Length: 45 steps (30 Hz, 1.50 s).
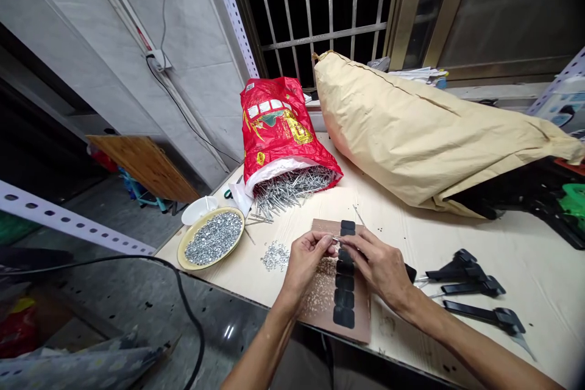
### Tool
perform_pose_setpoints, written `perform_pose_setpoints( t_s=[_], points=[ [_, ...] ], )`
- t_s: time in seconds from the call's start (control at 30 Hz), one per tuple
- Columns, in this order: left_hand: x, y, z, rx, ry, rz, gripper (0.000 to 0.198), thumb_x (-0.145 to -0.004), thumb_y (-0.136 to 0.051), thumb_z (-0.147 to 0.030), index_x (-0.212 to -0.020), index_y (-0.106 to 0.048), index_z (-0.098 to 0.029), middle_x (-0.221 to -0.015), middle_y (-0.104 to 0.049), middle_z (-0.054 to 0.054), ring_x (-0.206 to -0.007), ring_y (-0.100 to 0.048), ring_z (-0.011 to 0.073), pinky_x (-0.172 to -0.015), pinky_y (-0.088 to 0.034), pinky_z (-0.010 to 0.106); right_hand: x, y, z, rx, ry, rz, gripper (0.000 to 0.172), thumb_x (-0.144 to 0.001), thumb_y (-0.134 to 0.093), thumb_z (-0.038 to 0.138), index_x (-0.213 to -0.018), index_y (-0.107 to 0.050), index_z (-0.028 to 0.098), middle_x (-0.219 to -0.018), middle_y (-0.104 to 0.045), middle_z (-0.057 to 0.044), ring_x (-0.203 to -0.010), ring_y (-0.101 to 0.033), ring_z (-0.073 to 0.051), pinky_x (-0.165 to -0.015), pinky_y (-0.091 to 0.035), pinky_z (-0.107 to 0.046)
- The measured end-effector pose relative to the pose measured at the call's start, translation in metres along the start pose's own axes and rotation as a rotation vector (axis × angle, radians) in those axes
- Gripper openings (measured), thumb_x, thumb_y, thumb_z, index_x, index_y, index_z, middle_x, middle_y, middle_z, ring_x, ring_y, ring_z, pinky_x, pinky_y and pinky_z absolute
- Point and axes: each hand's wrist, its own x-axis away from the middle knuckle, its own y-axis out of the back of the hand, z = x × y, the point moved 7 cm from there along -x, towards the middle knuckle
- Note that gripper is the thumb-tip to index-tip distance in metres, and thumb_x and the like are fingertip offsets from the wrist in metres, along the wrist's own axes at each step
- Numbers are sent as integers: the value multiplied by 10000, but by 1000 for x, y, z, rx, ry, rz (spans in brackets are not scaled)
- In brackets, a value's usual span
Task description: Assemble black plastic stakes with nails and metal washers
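Above a brown board [315,330], my left hand [308,262] and my right hand [379,265] meet fingertip to fingertip. Both are closed in a pinch on a small, thin metal pin [336,239]; its ends are hidden by the fingers. Down the board runs a row of black rounded-square pads [344,299], partly covered by my right hand. Left of my left hand, small silvery metal bits [275,255] lie in a loose pile. A cream bowl [186,261] heaped with small metal pieces stands farther left.
A red bag [278,128] spills metal pins [287,189] onto the table [406,241]. Behind, a large tan sack [411,134] lies with black parts at its mouth. Black handled parts [475,317] lie at right. A white bowl [198,208] sits near the left table edge.
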Motion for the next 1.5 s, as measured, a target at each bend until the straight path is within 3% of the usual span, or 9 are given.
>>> perform_pose_setpoints(
  t_s=[0.27,0.6,0.83,1.0,1.1,1.33,1.5],
  points=[
    [-7,-3,10,126,73,-9,341,-628,-759,-337,-854,-653,-105,-636,-615,4,-533,-559,89,-575,-492,227,0,3,1,52,-6,-35,200,-939,-405,296,-963,-592,231,-856,-623,-5,-714,-598,-110,-585,-404,-207],
    [-9,-3,13,-63,14,-39,276,-666,-720,-342,-820,-673,-118,-621,-614,6,-563,-575,113,-587,-503,238,4,3,4,237,41,-89,217,-944,-403,266,-937,-615,220,-782,-598,-21,-714,-578,-132,-619,-389,-233],
    [-10,-4,13,-72,15,-26,249,-689,-702,-332,-822,-663,-125,-612,-615,-5,-563,-583,111,-590,-494,230,2,-4,-5,50,16,-48,209,-946,-377,256,-931,-578,198,-827,-601,-32,-745,-593,-136,-651,-450,-231],
    [-11,-2,16,-93,20,-12,237,-696,-699,-318,-821,-661,-121,-607,-613,-9,-558,-588,107,-584,-477,216,0,-11,-14,-203,-30,17,163,-919,-431,265,-923,-585,212,-857,-588,-34,-766,-590,-149,-658,-476,-252],
    [-13,0,21,-58,27,6,247,-702,-697,-319,-837,-653,-117,-611,-612,-9,-557,-588,104,-583,-473,214,0,-11,-13,-123,-4,42,183,-925,-422,265,-996,-584,218,-894,-583,-42,-790,-588,-150,-665,-470,-249],
    [-14,-1,24,-10,30,2,261,-685,-711,-328,-820,-646,-114,-620,-606,-6,-555,-578,106,-572,-482,224,5,-9,-13,45,-36,10,200,-943,-390,278,-958,-580,217,-874,-587,-33,-760,-584,-143,-638,-439,-237],
    [-13,-1,20,-63,2,-17,252,-688,-707,-333,-810,-653,-120,-613,-610,-6,-562,-582,107,-575,-480,219,2,-13,-20,-170,-100,24,185,-940,-397,279,-902,-564,211,-830,-589,-13,-742,-576,-135,-663,-445,-241]
  ],
)
